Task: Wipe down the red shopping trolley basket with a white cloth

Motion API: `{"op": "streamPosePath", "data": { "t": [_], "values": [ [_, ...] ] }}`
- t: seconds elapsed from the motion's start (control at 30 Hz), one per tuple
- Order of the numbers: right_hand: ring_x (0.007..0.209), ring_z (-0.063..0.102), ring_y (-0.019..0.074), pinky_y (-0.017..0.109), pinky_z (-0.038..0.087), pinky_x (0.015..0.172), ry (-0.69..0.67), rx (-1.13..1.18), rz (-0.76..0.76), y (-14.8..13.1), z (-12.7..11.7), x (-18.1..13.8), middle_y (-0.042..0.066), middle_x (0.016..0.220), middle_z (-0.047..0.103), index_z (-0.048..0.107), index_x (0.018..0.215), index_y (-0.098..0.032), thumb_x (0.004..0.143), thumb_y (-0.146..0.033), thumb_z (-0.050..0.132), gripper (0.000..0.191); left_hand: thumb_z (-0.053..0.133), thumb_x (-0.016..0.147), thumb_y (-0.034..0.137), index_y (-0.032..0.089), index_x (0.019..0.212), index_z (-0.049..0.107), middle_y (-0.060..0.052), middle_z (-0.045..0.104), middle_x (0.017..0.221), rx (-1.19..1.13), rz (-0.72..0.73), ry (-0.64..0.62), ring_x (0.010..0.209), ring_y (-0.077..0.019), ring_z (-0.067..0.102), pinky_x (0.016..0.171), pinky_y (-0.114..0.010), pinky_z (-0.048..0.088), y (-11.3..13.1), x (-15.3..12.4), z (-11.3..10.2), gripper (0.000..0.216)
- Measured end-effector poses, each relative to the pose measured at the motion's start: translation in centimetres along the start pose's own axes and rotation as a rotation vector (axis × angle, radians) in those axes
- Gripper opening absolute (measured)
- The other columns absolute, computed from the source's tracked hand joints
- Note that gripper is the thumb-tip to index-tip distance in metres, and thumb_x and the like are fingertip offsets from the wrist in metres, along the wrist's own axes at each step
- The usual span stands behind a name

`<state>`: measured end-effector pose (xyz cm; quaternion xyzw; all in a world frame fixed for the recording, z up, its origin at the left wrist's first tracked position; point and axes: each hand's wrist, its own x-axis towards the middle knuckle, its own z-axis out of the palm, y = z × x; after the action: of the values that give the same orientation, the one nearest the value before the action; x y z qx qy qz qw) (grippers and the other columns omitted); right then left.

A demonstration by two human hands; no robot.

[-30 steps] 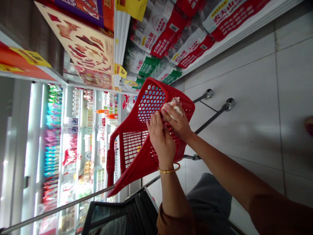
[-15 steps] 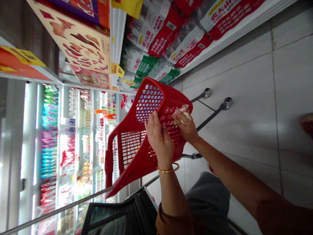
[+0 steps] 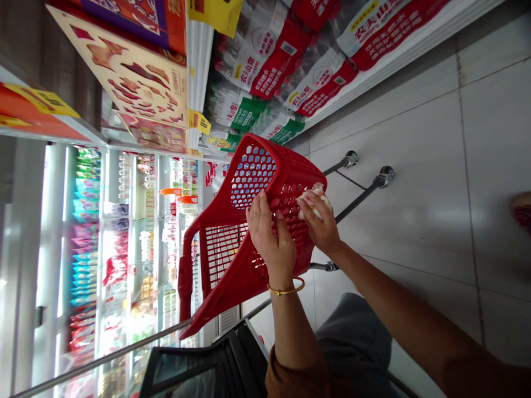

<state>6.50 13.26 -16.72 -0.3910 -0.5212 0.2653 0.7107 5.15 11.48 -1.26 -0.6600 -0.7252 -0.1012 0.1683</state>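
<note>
A red plastic shopping cart (image 3: 296,160) with honeycomb holes in its panels appears tilted in the sideways head view. My left hand (image 3: 269,232), with a gold bangle at the wrist, rests flat on the cart near an edge, its fingers stretched and the thumb apart. Beside it, my right hand (image 3: 321,224) is closed around a crumpled whitish cloth (image 3: 319,199) and presses it against the perforated panel. Part of the cloth is hidden under the fingers.
Packs of bottled water (image 3: 315,83) line a low shelf beside the cart. Boxed goods (image 3: 136,72) and lit shelves (image 3: 141,237) stand to the left. Cart casters (image 3: 384,176) rest on the tiled floor (image 3: 418,221). A dark crate-like object (image 3: 199,365) is below.
My right hand has shifted slightly down and to the right with the cloth on the panel. My left hand stays almost in place on the cart.
</note>
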Motion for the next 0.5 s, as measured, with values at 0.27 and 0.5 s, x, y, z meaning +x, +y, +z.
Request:
{"op": "streamPosePath", "data": {
  "t": [0.27,0.5],
  "values": [
    [0.148,0.029,0.0252,0.054,0.035,0.120,-0.062,0.019,-0.066,-2.6,2.0,7.5,-0.002,0.141,0.055,0.050,0.139,-0.035,0.100,-0.029,0.047,0.039,0.041,0.094,0.018,0.020,0.139,0.050,-0.012,0.054,0.144,-0.045,0.001,0.013,0.136,-0.0206,0.046,0.119,-0.044,0.029,0.1,0.0,0.1,0.046],
    [0.142,0.040,0.0203,0.047,0.035,0.121,-0.090,0.086,-0.110,-1.0,1.8,6.1,-0.001,0.142,0.056,0.038,0.147,-0.036,0.101,-0.022,0.044,0.048,0.043,0.096,0.023,0.020,0.138,0.051,-0.012,0.057,0.141,-0.073,0.008,0.034,0.134,-0.0203,0.048,0.117,-0.041,0.031,-0.1,0.0,0.1,0.043]
  ]
}}
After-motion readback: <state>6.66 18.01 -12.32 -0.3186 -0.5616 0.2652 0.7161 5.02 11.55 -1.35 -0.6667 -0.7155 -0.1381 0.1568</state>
